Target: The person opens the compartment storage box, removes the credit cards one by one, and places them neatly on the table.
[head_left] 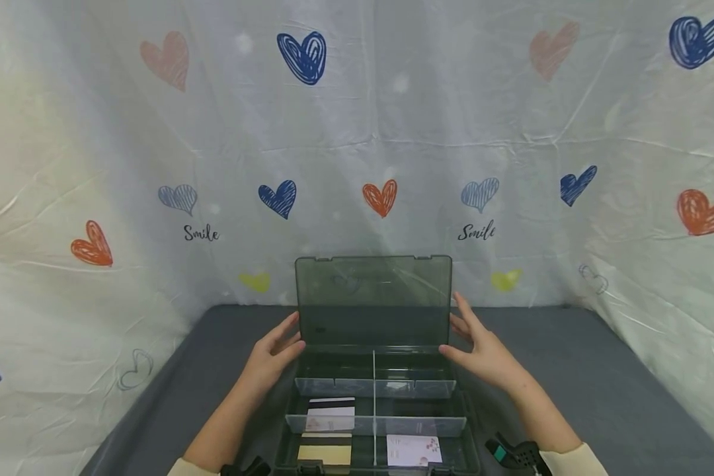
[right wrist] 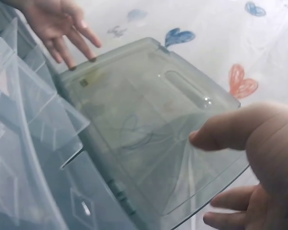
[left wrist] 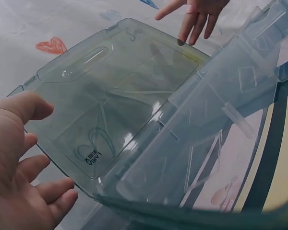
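Ample grey tabletop runs along the left, up to the left hand, whose loosely spread fingers and thumb straddle the left edge of a raised, tinted see-through lid, pinching nothing. Below the lid, mid-tabletop, the divided box stands open, with a striped white card in its left middle compartment, a yellow card left front and a flowered card right front. The right hand, likewise relaxed, straddles the lid's right edge; whether it touches cannot be told. More tabletop extends rightward.
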